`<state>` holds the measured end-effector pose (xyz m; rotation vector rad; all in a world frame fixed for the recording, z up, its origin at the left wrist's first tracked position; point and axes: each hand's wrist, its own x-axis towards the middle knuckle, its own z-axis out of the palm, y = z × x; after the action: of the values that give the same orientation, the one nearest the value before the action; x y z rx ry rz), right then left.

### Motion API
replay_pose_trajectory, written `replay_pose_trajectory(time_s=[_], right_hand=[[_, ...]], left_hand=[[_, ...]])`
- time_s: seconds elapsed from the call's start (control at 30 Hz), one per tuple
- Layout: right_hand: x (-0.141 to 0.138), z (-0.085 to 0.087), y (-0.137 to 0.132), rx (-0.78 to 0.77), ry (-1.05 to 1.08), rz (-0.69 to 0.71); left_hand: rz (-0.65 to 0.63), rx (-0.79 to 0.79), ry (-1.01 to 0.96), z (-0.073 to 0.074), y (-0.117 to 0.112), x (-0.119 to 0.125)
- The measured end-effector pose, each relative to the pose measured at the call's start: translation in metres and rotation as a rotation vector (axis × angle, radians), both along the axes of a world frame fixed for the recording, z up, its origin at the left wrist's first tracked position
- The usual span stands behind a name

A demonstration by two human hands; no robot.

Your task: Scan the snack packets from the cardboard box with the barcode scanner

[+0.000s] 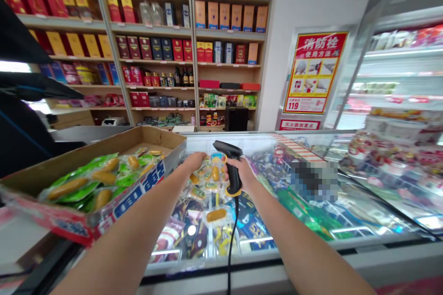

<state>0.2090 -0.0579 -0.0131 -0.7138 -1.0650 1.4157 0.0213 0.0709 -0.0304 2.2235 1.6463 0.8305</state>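
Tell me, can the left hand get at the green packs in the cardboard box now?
Probably yes, but not freely. The cardboard box is open on top and lies beside the left arm, nothing covering the green packs. However, the left hand grips a yellow snack packet over the freezer.

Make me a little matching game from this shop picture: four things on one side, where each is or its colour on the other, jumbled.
1 scanner
2 yellow packets
3 cardboard box
4 poster

A in the left hand
B red, printed 119
C in the right hand
D at far left, holding green packets

Pairs: 1-C, 2-A, 3-D, 4-B.
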Motion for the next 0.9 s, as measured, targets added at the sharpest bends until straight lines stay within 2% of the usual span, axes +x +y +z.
replay_pose_trajectory(time_s=[0.07, 0.17, 0.23, 0.3, 0.37, 0.47, 0.57, 0.63, 0.73, 0.9], right_hand=[[-0.001, 0.000, -0.003, 0.015, -0.004, 0.022], [0.001, 0.006, -0.006, 0.022, 0.004, 0.040], [0.003, 0.012, -0.009, 0.026, 0.001, 0.048], [0.005, 0.017, -0.013, 0.045, -0.041, 0.070], [0.006, 0.021, -0.017, 0.081, -0.124, 0.106], [0.005, 0.022, -0.022, 0.141, -0.239, 0.131], [0.003, 0.020, -0.024, 0.168, -0.281, 0.128], [0.001, 0.019, -0.024, 0.174, -0.295, 0.130], [0.000, 0.017, -0.024, 0.171, -0.323, 0.146], [-0.004, 0.013, -0.023, 0.149, -0.344, 0.154]], left_hand=[[0.095, -0.044, -0.149, 0.010, -0.005, -0.002], [0.102, -0.195, -0.611, 0.027, -0.029, -0.010], [0.011, -0.313, -0.933, 0.034, -0.053, -0.016], [-0.122, -0.387, -1.123, 0.033, -0.080, -0.021], [-0.223, -0.394, -1.276, 0.027, -0.100, -0.024], [-0.210, -0.287, -1.288, 0.015, -0.110, -0.023], [-0.126, -0.229, -1.231, 0.007, -0.104, -0.022], [-0.122, -0.209, -1.198, 0.004, -0.100, -0.022], [-0.157, -0.201, -1.157, 0.003, -0.101, -0.023], [-0.137, -0.239, -1.145, 0.008, -0.111, -0.018]])
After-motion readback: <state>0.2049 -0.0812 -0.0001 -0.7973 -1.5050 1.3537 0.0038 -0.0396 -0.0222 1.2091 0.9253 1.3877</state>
